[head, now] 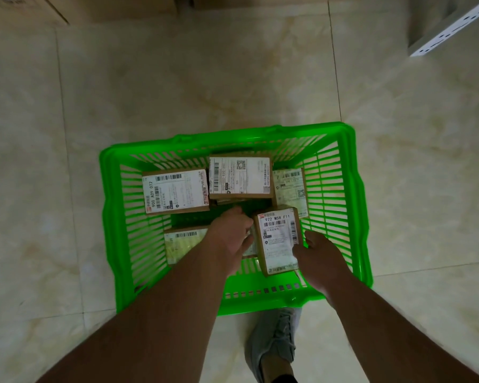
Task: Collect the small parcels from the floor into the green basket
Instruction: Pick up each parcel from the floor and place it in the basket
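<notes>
While in both hands [320, 258], parcel [278, 239].
</notes>
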`<state>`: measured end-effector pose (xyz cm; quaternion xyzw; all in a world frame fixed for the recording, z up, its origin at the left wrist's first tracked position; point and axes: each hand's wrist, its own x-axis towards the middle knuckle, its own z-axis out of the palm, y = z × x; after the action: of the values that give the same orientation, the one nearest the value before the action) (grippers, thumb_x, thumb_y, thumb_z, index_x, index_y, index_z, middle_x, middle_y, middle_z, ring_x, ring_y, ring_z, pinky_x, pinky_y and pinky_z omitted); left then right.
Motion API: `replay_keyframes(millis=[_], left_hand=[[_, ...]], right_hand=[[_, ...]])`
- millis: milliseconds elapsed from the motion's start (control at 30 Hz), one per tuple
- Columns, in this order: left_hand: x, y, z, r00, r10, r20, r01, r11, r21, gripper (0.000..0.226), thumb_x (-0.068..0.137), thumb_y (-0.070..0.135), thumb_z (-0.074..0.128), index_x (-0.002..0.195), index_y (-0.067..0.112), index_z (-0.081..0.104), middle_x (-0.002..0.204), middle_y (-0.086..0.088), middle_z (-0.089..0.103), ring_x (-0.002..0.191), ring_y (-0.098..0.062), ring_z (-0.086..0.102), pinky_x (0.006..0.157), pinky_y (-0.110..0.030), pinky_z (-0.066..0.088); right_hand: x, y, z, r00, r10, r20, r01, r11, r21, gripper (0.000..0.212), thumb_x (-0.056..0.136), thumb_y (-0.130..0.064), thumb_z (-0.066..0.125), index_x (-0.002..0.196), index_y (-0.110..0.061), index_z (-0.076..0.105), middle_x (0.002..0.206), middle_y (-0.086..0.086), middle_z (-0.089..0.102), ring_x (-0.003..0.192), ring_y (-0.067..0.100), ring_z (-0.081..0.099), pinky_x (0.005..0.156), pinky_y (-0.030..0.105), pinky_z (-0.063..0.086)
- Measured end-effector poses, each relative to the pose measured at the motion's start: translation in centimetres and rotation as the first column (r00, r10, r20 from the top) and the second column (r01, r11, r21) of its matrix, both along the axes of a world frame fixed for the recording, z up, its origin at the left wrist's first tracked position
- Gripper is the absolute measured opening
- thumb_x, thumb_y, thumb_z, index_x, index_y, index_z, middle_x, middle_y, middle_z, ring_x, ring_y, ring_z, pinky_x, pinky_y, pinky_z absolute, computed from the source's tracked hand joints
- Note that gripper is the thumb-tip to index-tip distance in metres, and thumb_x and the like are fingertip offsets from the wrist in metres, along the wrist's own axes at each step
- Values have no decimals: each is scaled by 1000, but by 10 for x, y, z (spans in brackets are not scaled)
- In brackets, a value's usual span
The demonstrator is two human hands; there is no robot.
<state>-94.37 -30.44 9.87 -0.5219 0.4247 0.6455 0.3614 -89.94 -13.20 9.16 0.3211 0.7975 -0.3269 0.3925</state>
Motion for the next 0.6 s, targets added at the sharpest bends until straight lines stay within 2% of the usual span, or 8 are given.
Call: replay_keyframes(millis=[33,100,167,233,367,400,500,600], left_hand=[[3,2,5,1000,-27,-2,27,1000,5,23,98,-4,49,105,16,60,117,-10,71,118,-21,63,103,-37,51],[14,6,10,997,-79,-7,79,997,25,22,100,-1,47,101,13,64,109,-8,77,114,-21,66,102,-39,51],[28,12,11,992,-126,-13,126,991,37,28,101,3,45,105,14,70,108,-4,79,109,-19,68,91,-34,53],[41,19,10,980,-201,-6,201,979,26,32,101,4,45,109,19,73,112,-1,78,105,-16,68,85,-30,52],[58,29,7,924,-381,-37,380,924,-36,38,96,6,52,123,25,71,128,4,72,113,-17,63,105,-40,49],[58,30,8,907,-417,-53,414,909,-52,41,95,7,52,127,26,69,130,5,71,114,-17,62,105,-40,49],[54,36,19,865,-491,-106,482,870,-101,46,93,8,53,132,28,66,127,5,71,100,-15,64,80,-27,51],[51,43,33,840,-517,-165,506,856,-107,45,95,7,53,134,27,64,128,7,70,89,-7,64,64,-15,44]], right_hand=[[-1,1,1,1000,-3,12,3,1000,-1,54,94,-26,55,147,-19,50,141,4,62,70,-5,51,53,12,37],[-1,2,3,1000,-7,29,8,1000,-23,54,92,-26,54,146,-19,52,141,3,62,78,3,58,57,15,40],[1,2,3,999,20,37,-18,998,-57,49,90,-28,53,138,-22,59,134,2,68,91,13,65,64,20,47],[2,3,1,999,30,43,-27,997,-76,46,88,-28,52,132,-23,63,127,0,71,93,16,67,68,26,53],[-1,2,3,998,64,30,-61,995,-78,44,90,-25,50,131,-27,65,121,-1,73,79,10,67,70,31,57],[-2,2,5,997,70,20,-68,994,-81,44,90,-25,50,132,-28,64,121,-2,73,76,10,66,69,29,57],[-5,3,9,999,50,-3,-51,997,-64,44,91,-20,52,133,-22,64,122,1,73,67,9,63,55,20,52],[-6,10,18,999,38,-4,-38,999,-23,42,91,-19,53,131,-16,65,129,5,70,80,18,64,53,16,42]])
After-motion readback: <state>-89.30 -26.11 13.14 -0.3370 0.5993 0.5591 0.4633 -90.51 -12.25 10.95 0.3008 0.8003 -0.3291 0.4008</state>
